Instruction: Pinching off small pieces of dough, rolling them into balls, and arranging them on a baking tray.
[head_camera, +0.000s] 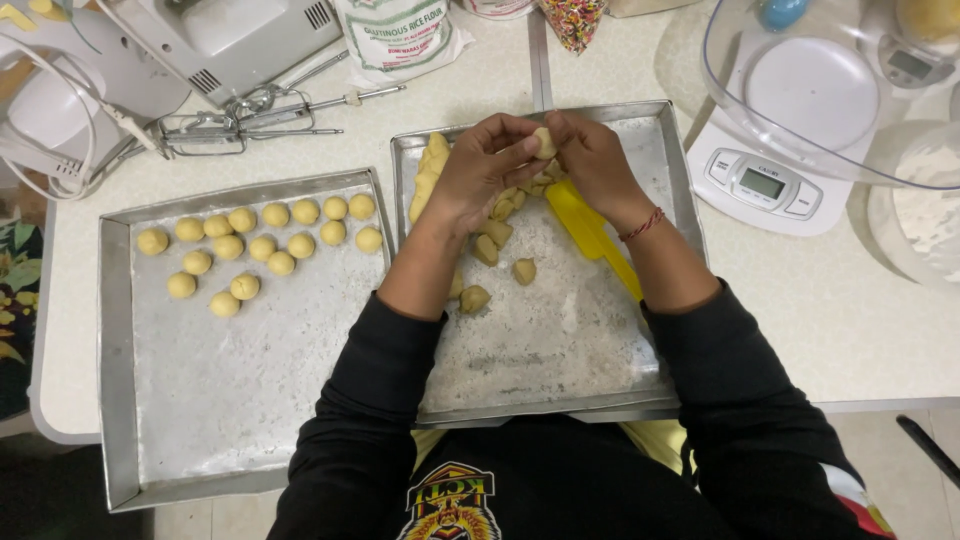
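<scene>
Fingers of both hands pinch one small lump of dough (544, 142) between them, held just above the far end of the right-hand tray (660, 130); the left hand (482, 168) curls around it from one side and the right hand (590, 160) closes on it from the other, so neither hand is slack.

At the far left lies a hand mixer (215, 40) with its white cord (60, 110), and its metal beaters (245, 118) rest on the counter (850, 310) beside it. Below these sits the left-hand tray (115, 400), floured, with rolled dough balls (262, 245) set in loose rows across its far half. Behind the gap between the trays stands a bag of flour (395, 35).

The right-hand tray, touching the other along one edge, is also dusted with flour. Rough cut dough pieces (490, 250) lie scattered under and near the left wrist, and a longer strip of dough (430, 170) lies by the tray's far left corner. A yellow scraper (590, 230) lies slanted under the right forearm, whose wrist wears a red thread band (643, 224).

To the right, a white kitchen scale (760, 185) carries a clear plastic bowl (800, 90). At the far right edge is a container of white flour (930, 205).
</scene>
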